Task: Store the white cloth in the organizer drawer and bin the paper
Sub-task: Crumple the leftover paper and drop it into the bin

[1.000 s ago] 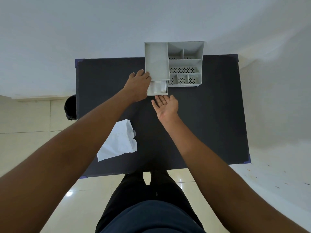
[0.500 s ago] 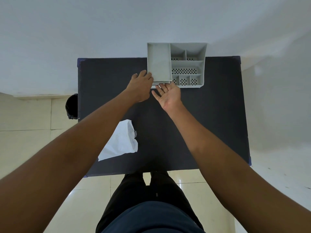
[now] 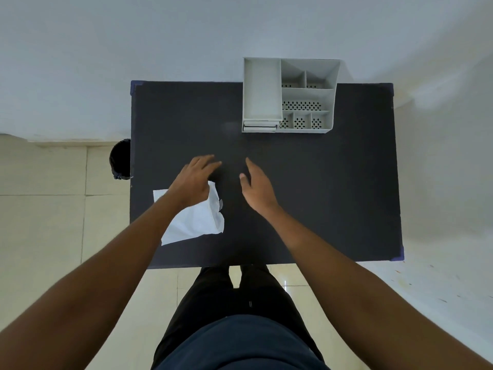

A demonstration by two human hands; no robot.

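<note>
Here the dark bench [image 3: 320,196] carries a grey organizer [image 3: 290,94] at its far edge, right of centre. The organizer's drawer [image 3: 260,126] sits at its near left corner and looks pushed in, only its front showing; the white cloth cannot be seen. A sheet of white paper [image 3: 194,222] lies flat near the left front of the bench, one corner crumpled. The left hand [image 3: 194,180] hovers over the far corner of the paper, fingers spread and slightly curled, holding nothing; whether it touches the sheet cannot be told. The right hand [image 3: 257,185] is just beside it to the right, above bare bench, fingers loose and apart, empty. A dark round bin [image 3: 120,158] stands on the floor against the bench's left edge, partly hidden by it.
</note>
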